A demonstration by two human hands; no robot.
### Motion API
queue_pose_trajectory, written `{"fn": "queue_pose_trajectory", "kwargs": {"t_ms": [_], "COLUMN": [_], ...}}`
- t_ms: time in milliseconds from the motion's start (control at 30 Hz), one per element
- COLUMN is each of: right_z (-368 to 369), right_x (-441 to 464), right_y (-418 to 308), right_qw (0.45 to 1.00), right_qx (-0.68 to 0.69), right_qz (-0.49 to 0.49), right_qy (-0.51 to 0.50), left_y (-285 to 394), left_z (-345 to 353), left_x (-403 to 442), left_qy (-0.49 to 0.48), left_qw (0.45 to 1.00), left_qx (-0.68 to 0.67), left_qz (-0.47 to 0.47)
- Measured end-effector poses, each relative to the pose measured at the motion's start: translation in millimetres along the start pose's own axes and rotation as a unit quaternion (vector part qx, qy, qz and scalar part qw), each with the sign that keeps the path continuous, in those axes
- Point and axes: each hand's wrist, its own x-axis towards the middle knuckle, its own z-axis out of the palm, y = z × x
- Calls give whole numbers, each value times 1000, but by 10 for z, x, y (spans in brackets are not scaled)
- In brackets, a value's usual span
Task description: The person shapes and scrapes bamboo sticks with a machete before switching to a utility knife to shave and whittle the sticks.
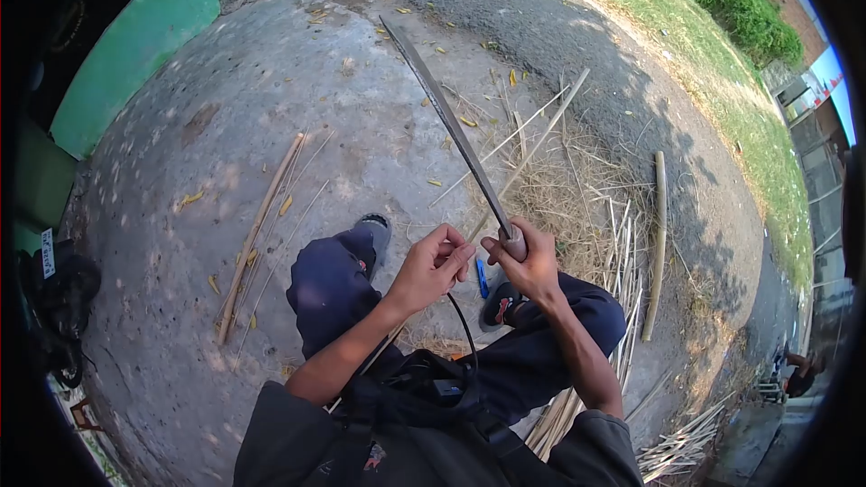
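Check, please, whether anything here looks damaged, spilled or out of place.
The green wall, upper left, looks chipped: a rough grey strip breaks its paint. Dry, straw-like bits lie strewn untidily beyond the right hand. A lone blue object on the ground beside the right shoe seems misplaced.

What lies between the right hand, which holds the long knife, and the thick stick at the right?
In the head view, dry shavings and loose pale strips show between the right hand and the thick stick.

Knife: long dark blade, brownish handle, held, tip forward-left | Strip: pale, thin, held, slanting forward-right
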Motion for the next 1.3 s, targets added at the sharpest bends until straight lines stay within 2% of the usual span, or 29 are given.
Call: {"fn": "queue_pose_trajectory", "kwargs": {"t_ms": [33, 100, 333, 400, 533, 600, 733, 833, 900, 1000, 1133, 1200, 1300], "right_z": [13, 27, 66, 79, 110, 141, 148, 121, 149, 170, 92, 43, 115], "right_x": [17, 46, 101, 96, 95, 110, 139, 223, 175, 130, 277, 312, 138], "right_y": [-11, -21, 17, 30, 84, 137, 153, 175, 195, 195, 289, 264, 297], "right_qw": [1000, 993, 986, 972, 961, 966, 973, 978, 977, 970, 972, 983, 973], "right_qx": [0, -106, -155, -220, -263, -244, -219, -205, -209, -235, -234, -184, -219], "right_qz": [-2, -55, -63, -70, -63, -47, -38, -4, -19, -42, -14, 17, -59], "right_qy": [-1, 13, -11, -34, -62, -65, -65, -31, -31, -40, -15, 5, -40], "left_y": [-25, -65, -32, -35, -29, -120, -130, -100, -17, -96, -118, -35, -81], "left_z": [-17, -47, -112, -121, -48, -13, -1, -32, -22, -29, -25, -16, -63], "left_x": [5, 11, -22, -22, -31, -24, -72, -119, -126, -120, -193, -187, -121], "left_qy": [2, 20, -6, 37, 55, 96, 115, 94, 71, 65, 56, 31, 13], "left_qw": [1000, 1000, 997, 977, 960, 944, 933, 928, 940, 934, 933, 937, 946], "left_qx": [1, 7, 79, 196, 261, 280, 314, 336, 318, 335, 335, 343, 320], "left_qz": [1, 1, 7, 71, 90, 147, 131, 128, 100, 106, 117, 62, 53]}}
